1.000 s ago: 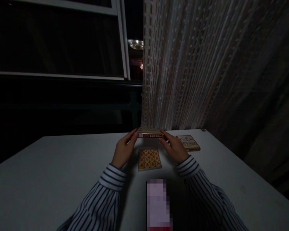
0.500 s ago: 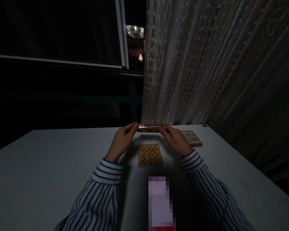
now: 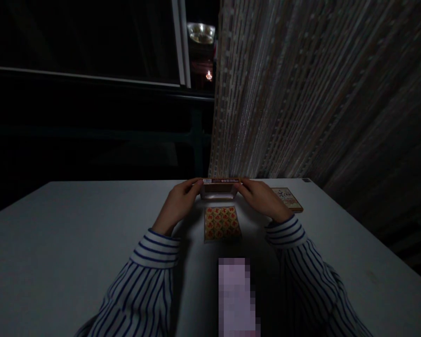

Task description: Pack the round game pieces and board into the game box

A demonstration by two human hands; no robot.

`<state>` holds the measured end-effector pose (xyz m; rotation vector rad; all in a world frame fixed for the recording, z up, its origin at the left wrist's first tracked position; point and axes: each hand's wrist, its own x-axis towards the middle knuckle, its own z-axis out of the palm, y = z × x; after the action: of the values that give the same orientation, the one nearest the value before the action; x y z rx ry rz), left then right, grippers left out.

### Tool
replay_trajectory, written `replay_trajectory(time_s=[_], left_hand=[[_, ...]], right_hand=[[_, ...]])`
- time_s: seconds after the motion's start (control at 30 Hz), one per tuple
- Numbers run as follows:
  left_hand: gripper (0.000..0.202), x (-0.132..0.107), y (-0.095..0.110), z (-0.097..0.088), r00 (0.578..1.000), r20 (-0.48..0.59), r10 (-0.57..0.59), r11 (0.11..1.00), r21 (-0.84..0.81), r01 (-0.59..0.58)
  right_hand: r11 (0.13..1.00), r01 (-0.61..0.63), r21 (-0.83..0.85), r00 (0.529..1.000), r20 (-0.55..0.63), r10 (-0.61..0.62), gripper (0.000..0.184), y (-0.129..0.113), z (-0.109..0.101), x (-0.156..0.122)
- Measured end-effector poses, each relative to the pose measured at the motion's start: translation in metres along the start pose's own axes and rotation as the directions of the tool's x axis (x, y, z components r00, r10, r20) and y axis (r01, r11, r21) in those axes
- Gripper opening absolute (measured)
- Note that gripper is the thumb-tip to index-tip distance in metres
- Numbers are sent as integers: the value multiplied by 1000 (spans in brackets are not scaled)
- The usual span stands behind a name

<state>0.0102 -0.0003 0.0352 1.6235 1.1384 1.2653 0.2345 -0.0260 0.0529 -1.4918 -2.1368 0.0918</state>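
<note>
Between my two hands is a shallow brown box (image 3: 219, 181) with a printed edge and a barcode. Its hollow side is turned towards me, above the far part of the table. My left hand (image 3: 180, 201) grips its left end between thumb and fingers, and my right hand (image 3: 261, 200) pinches the right end the same way. Just below and nearer to me lies a square set of Chinese chess pieces (image 3: 222, 223), round and light with red characters, packed in rows. A flat printed cover or box (image 3: 288, 200) lies beyond my right wrist.
The white table (image 3: 91, 220) reaches to a far edge under a dark window. A bead-like string curtain (image 3: 259, 93) hangs behind its right part. A pixelated phone-shaped thing (image 3: 235, 295) lies between my forearms. A small dark square (image 3: 306, 180) is at the far right corner.
The box in my hands has tilted, so its hollow inside now shows below the printed edge. Both hands keep their hold. The view has shifted slightly.
</note>
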Motion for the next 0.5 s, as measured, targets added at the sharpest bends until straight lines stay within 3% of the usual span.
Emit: replay_trajectory(time_s=[0.5], left_hand=[[45,3,-12,3,999,35,9,998,59,-11]], right_hand=[[997,-21,-73,999,45,24,35,6,9,1]])
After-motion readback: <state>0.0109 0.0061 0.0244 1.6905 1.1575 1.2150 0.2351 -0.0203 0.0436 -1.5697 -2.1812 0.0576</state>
